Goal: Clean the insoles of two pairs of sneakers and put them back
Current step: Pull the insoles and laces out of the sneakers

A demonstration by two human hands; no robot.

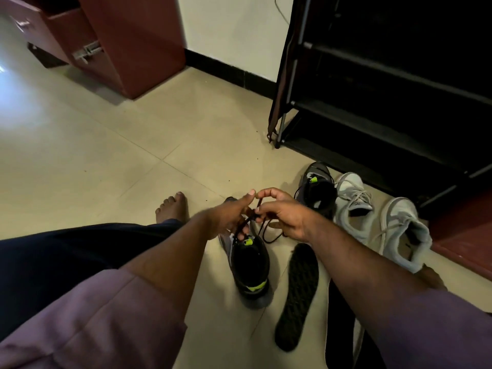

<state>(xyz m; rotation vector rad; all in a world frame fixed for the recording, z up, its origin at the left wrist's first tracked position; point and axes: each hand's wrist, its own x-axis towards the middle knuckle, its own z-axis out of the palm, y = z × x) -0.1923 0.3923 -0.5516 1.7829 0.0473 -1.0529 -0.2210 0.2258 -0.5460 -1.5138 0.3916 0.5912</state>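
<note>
Both hands pinch the black laces over the dark sneaker (249, 265) at lower centre: left hand (231, 215), right hand (282, 211). Better to loosen the laces fully so the tongue opens wide before reseating the black insole (298, 294) lying just right of it.

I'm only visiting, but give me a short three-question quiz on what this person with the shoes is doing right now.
1. True or false: both hands hold the black lace of the dark sneaker.
2. How many pale grey sneakers stand beside the shoe rack?
3. The black insole on the floor lies: A) inside a sneaker, B) right of the dark sneaker, C) on the rack.

Key:
1. True: the left hand and right hand both pinch it.
2. Two.
3. B.
</note>
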